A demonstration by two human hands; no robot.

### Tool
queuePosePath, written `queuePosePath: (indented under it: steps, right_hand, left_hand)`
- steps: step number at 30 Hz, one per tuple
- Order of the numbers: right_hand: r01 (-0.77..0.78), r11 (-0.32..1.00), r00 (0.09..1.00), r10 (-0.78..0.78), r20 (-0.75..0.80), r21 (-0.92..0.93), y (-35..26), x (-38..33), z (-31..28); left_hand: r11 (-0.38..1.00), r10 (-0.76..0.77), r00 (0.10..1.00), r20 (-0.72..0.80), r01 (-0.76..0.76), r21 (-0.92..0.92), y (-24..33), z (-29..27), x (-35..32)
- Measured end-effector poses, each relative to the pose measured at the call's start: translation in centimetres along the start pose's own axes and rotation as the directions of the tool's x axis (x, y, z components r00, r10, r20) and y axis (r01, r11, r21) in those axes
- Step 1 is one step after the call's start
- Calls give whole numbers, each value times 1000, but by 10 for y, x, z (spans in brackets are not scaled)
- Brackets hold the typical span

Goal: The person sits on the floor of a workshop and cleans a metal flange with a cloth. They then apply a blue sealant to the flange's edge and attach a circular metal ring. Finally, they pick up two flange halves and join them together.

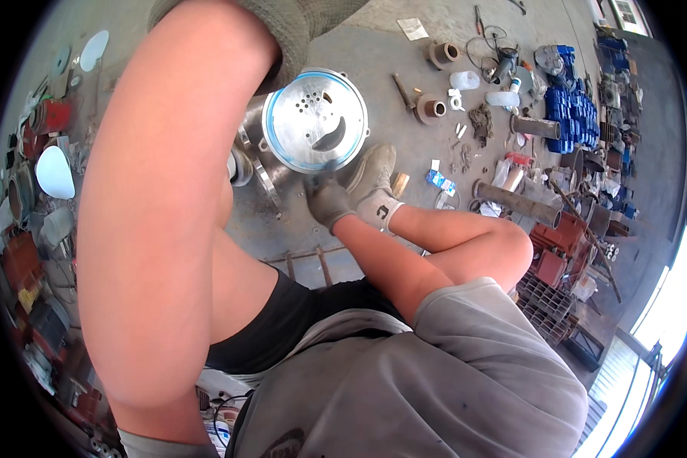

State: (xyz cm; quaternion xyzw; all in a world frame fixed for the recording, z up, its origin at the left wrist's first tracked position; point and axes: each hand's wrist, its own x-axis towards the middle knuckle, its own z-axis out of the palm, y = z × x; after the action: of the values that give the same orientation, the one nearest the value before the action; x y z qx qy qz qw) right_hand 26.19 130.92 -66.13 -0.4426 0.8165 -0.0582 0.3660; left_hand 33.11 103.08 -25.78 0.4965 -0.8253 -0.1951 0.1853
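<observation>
A round, shiny metal cover (296, 122) with small holes, a crescent-shaped opening and a blue ring near its rim sits on a cylindrical metal housing. Low on that rim is my right hand (330, 201) in a dark glove, its fingers curled against the edge. My left arm is raised close to the camera and fills much of the left side. At the top, the greenish-grey glove on my left hand (313, 34) shows only in part; its fingers are out of sight. A metal flange ring (267, 185) stands on edge beside the housing.
My shoe (372, 169) rests right beside the cover. Rusty flanged fittings (430, 109), an angle grinder (504, 64) with its cord, steel pipes (517, 202) and stacked blue parts (571, 114) lie to the right. Red machine parts (52, 116) and other clutter are at the left.
</observation>
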Motion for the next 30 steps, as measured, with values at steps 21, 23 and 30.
queuePosePath:
  steps: [21, 23, 30]
  right_hand:
    - [-323, -16, 934, -166, 316, 946, -34, 4, -130]
    - [-282, -1, 945, -175, 278, 959, -16, 3, -123]
    - [335, 933, 939, -342, -30, -129, 4, -11, -80]
  left_hand:
    - [991, 25, 999, -40, -30, -132, -35, -10, 10]
    - [973, -61, 998, 1, 59, -222, -21, -19, -2]
    - [983, -52, 998, -29, 46, -179, -21, -20, -1]
